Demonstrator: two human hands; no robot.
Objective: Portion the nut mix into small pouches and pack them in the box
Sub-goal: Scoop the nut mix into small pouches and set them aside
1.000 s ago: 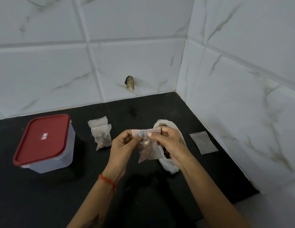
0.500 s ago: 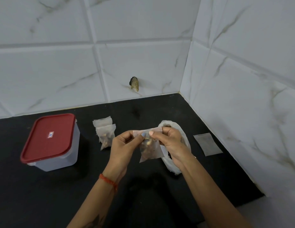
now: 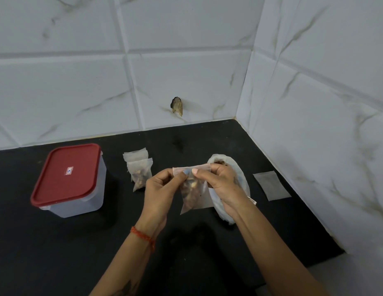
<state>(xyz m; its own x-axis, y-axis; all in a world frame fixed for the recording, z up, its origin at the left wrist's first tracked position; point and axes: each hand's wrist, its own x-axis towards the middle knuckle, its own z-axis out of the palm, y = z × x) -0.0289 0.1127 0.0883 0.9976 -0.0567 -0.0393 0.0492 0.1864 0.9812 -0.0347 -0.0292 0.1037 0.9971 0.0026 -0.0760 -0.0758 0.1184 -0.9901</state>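
A small clear pouch (image 3: 193, 194) with nuts in it hangs above the black counter. My left hand (image 3: 159, 190) and my right hand (image 3: 223, 184) pinch its top strip from both sides, thumbs nearly touching. Behind my right hand lies the white bag of nut mix (image 3: 239, 176), its open mouth towards the wall. Two filled pouches (image 3: 139, 169) lie stacked left of my hands. One empty pouch (image 3: 271, 185) lies flat near the right wall. The clear box with a red lid (image 3: 68, 180) stands at the left, lid on.
White marble-look tiles close the counter (image 3: 58, 253) at the back and on the right, meeting in a corner. A small brownish stub (image 3: 177, 106) sticks out of the back wall. The counter's front right edge shows at the bottom right.
Both hands still pinch the pouch's top; the fingers have shifted slightly along the strip. The view has drifted a little.
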